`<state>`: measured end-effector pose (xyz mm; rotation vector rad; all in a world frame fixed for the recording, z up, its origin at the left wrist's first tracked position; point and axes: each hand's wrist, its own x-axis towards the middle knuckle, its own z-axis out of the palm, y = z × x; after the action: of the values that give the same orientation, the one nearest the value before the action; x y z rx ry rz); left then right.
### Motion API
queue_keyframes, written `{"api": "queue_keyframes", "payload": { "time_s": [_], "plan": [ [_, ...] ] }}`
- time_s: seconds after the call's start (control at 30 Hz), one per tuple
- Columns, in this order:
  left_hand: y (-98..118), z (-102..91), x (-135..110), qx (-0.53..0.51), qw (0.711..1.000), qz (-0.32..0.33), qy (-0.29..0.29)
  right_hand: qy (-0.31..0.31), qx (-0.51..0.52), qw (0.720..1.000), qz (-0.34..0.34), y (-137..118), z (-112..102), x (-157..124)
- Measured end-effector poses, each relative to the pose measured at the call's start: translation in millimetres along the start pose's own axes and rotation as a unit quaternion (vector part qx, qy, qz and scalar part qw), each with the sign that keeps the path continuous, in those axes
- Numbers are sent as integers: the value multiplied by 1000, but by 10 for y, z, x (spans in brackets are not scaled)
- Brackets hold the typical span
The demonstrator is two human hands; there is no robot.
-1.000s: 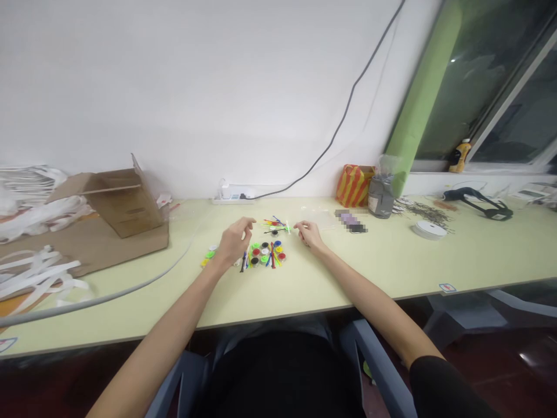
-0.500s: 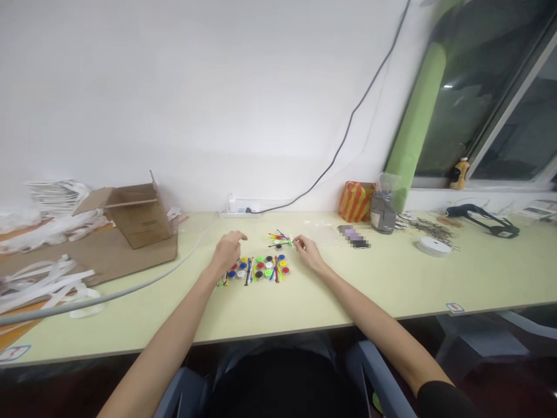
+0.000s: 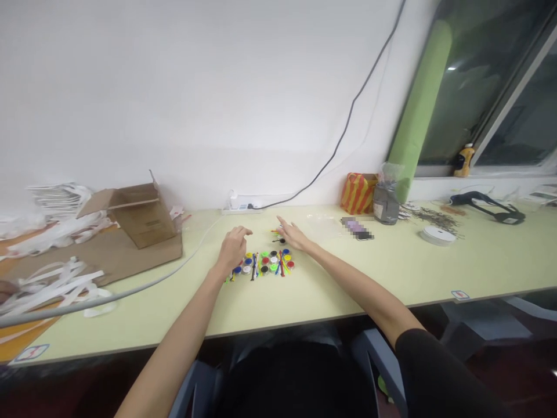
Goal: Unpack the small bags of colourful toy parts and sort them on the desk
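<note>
My left hand (image 3: 234,245) hovers at the left end of the colourful pieces, fingers bent loosely to the right and apart, with nothing visible in them. Under and beside it are small round discs (image 3: 266,261) in blue, white, green, black, red and yellow, set in short rows. Thin coloured plastic sticks (image 3: 282,265) lie between the groups of discs. My right hand (image 3: 293,233) is open, its fingers stretched out over a small loose pile of sticks (image 3: 275,232), which it partly covers. A black disc (image 3: 282,240) sits just below its fingers.
An open cardboard box (image 3: 145,217) and white strips (image 3: 65,284) are on the left, with a grey cable (image 3: 174,268) crossing the table (image 3: 331,296). A power strip (image 3: 239,209) lies by the wall. A phone (image 3: 357,229), striped bag (image 3: 357,193) and white roll (image 3: 437,235) are on the right.
My right hand has moved left and away from me over the loose stick pile, its fingers going from a pinch to stretched out. My left hand stays by the discs; the view has shifted slightly.
</note>
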<state>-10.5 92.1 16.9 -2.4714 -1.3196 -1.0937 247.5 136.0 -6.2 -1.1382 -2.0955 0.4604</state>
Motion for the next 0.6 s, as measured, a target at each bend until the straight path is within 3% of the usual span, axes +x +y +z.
{"api": "queue_keyframes", "payload": {
  "time_s": [0.07, 0.17, 0.33, 0.47, 0.6],
  "plan": [
    [22, -5, 1, 0, 1000, -3, 1, -11, 8, 1000, -3, 7, 16, 89],
    [46, -18, 16, 4, 1000, -5, 5, 33, 40, 999, 2, 30, -39, 81],
    [-58, -125, 38, 49, 997, -51, 2, 127, 91, 987, 23, 118, -224, -278],
    [-265, -227, -4, 100, 979, -155, -85, 172, 96, 980, 36, 220, -302, -579],
    [-442, -247, -65, 125, 968, -166, -138, 192, 77, 977, 59, 250, -280, -627]
  ]
}}
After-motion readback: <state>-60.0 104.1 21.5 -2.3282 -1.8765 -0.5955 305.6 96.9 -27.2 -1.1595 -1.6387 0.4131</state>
